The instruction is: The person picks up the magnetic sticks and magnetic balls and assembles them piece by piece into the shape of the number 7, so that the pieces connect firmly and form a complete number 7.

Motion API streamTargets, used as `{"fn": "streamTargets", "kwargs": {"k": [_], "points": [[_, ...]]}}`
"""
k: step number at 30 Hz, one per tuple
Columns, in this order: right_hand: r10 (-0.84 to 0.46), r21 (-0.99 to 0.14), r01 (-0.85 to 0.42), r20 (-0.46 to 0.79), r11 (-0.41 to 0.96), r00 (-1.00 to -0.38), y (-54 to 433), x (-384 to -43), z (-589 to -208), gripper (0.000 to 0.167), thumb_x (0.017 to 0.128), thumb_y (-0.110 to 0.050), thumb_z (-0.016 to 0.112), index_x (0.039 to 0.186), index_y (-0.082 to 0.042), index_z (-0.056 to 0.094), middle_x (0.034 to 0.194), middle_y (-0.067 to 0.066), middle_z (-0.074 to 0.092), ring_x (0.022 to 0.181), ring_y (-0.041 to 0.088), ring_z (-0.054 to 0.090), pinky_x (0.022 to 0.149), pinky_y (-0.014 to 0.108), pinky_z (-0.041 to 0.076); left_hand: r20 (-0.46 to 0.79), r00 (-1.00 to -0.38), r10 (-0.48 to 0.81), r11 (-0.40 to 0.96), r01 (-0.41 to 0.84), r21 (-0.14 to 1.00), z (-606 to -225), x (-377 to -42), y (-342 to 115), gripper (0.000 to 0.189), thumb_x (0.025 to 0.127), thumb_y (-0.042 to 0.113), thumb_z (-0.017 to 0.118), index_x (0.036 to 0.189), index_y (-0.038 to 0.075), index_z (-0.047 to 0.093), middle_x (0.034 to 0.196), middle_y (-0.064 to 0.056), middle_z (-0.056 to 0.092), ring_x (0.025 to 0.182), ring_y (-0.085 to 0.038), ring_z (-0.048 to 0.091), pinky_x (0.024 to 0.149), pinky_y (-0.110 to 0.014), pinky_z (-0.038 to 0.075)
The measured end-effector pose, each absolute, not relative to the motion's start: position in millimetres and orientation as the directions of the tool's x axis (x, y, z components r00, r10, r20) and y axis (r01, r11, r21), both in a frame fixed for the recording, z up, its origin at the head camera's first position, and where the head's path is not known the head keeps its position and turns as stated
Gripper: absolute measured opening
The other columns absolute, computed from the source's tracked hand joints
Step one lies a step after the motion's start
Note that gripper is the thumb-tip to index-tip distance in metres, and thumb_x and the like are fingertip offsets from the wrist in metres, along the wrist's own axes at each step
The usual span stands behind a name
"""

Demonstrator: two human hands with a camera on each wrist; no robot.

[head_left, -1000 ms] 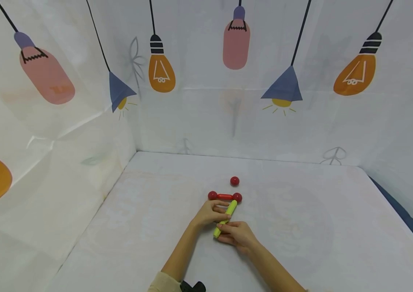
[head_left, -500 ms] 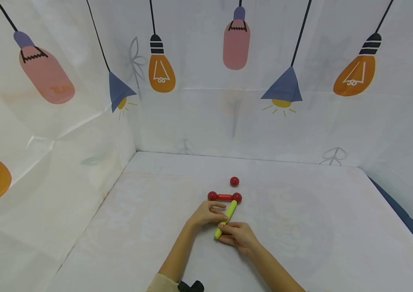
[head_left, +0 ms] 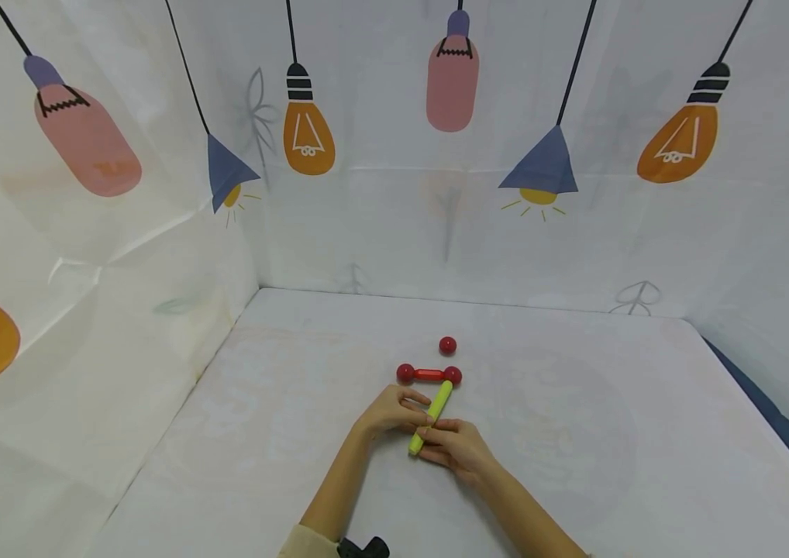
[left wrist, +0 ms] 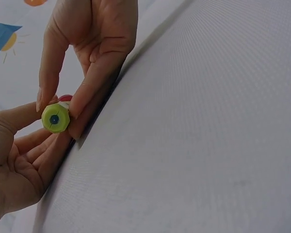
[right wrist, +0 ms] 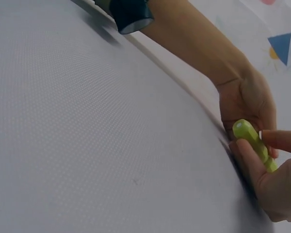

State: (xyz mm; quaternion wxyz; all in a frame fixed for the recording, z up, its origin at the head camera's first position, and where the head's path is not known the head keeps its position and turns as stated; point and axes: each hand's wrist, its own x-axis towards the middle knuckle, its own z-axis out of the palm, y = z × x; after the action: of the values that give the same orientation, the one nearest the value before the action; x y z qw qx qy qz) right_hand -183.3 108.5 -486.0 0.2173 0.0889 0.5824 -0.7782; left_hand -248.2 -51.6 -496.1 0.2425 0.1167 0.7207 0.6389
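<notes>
A yellow-green rod (head_left: 441,400) slants away from me, its far end at the right red ball (head_left: 453,376) in the head view. My left hand (head_left: 394,411) pinches the rod's middle from the left between thumb and fingers. From the right, my right hand (head_left: 462,451) pinches it closer to the near end. A dark dot marks the rod's near end (left wrist: 55,119) in the left wrist view. Beyond the hands, a short red rod (head_left: 429,376) joins that ball to a left red ball (head_left: 404,373). Fingers hide part of the yellow-green rod.
A loose red ball (head_left: 447,346) lies farther back on the white table (head_left: 548,434). White sheets printed with lamps (head_left: 394,232) hang behind the table and along its left side. A dark device (head_left: 364,548) sits at the left wrist.
Both hands keep their hold on the yellow-green rod. My left hand has shifted slightly left along with its forearm. The red balls and red rod stay in place.
</notes>
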Motion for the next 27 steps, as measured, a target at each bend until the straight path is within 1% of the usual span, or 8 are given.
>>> {"fn": "streamTargets", "kwargs": {"k": [4,7,11,13,16,20,23,27], "points": [[-0.255,-0.875,0.449,-0.399,-0.183,-0.881,114.9,-185.9,-480.5,0.046,0.088,-0.006,0.064,0.118,0.017,0.037,0.092,0.011,0.066,0.082,0.021,0.068,0.076,0.035,0.054,-0.176,-0.860,0.479,0.134,-0.127,0.983,-497.5,-249.0,-51.3,0.039,0.074,0.004,0.073,0.109,-0.011,0.063,0.085,-0.019,0.070,0.067,-0.015,0.067,0.061,-0.029,0.055],[-0.221,-0.896,0.430,-0.400,-0.109,-0.890,121.4,-190.0,-475.7,0.049,0.087,-0.009,0.067,0.118,0.016,0.038,0.092,0.014,0.067,0.079,0.022,0.068,0.074,0.035,0.055,-0.178,-0.866,0.466,0.140,-0.126,0.982,-497.4,-249.7,-51.2,0.039,0.075,0.004,0.074,0.109,-0.010,0.063,0.085,-0.019,0.071,0.065,-0.013,0.066,0.060,-0.028,0.055],[-0.088,-0.929,0.352,-0.363,0.118,-0.928,133.0,-200.6,-469.0,0.047,0.084,-0.015,0.071,0.115,0.012,0.048,0.089,0.015,0.068,0.075,0.022,0.067,0.069,0.035,0.056,-0.195,-0.869,0.455,0.156,-0.138,0.978,-495.8,-249.7,-51.2,0.039,0.075,0.005,0.076,0.109,-0.008,0.064,0.084,-0.016,0.071,0.064,-0.011,0.064,0.057,-0.027,0.054],[-0.032,-0.927,0.279,-0.296,0.249,-0.955,140.8,-209.7,-466.4,0.042,0.084,-0.016,0.071,0.113,0.010,0.054,0.090,0.015,0.068,0.075,0.023,0.066,0.067,0.034,0.056,-0.198,-0.869,0.454,0.160,-0.139,0.977,-495.4,-250.0,-51.5,0.039,0.074,0.004,0.076,0.109,-0.008,0.064,0.083,-0.016,0.071,0.063,-0.011,0.063,0.056,-0.026,0.054],[0.009,-0.909,0.149,-0.157,0.390,-0.987,153.0,-228.3,-465.3,0.040,0.084,-0.018,0.070,0.113,0.006,0.057,0.097,0.017,0.066,0.083,0.025,0.064,0.068,0.033,0.055,-0.206,-0.870,0.448,0.164,-0.147,0.975,-495.2,-250.5,-51.9,0.039,0.074,0.004,0.076,0.109,-0.007,0.064,0.083,-0.015,0.071,0.062,-0.010,0.062,0.055,-0.025,0.053],[0.031,-0.911,0.035,-0.025,0.412,-0.999,166.1,-255.0,-470.5,0.043,0.085,-0.020,0.069,0.119,0.003,0.057,0.108,0.021,0.063,0.097,0.031,0.061,0.074,0.032,0.053,-0.216,-0.871,0.442,0.175,-0.152,0.973,-495.0,-250.0,-52.3,0.039,0.075,0.004,0.075,0.110,-0.007,0.063,0.082,-0.014,0.071,0.060,-0.010,0.061,0.054,-0.024,0.052],[0.045,-0.926,0.005,0.013,0.379,-0.999,173.8,-270.5,-476.3,0.047,0.086,-0.021,0.068,0.125,0.002,0.054,0.114,0.023,0.060,0.104,0.035,0.058,0.077,0.031,0.053,-0.217,-0.866,0.450,0.183,-0.149,0.972,-494.6,-249.0,-51.9,0.039,0.076,0.003,0.074,0.111,-0.007,0.063,0.083,-0.015,0.071,0.060,-0.010,0.060,0.055,-0.025,0.052],[0.037,-0.927,-0.040,0.058,0.372,-0.998,182.1,-286.7,-482.6,0.050,0.087,-0.022,0.068,0.128,0.003,0.052,0.119,0.024,0.058,0.108,0.037,0.057,0.080,0.032,0.052,-0.221,-0.862,0.457,0.192,-0.147,0.970,-493.5,-247.6,-49.8,0.038,0.076,0.004,0.075,0.111,-0.006,0.063,0.085,-0.015,0.071,0.062,-0.010,0.061,0.057,-0.027,0.053]]}}
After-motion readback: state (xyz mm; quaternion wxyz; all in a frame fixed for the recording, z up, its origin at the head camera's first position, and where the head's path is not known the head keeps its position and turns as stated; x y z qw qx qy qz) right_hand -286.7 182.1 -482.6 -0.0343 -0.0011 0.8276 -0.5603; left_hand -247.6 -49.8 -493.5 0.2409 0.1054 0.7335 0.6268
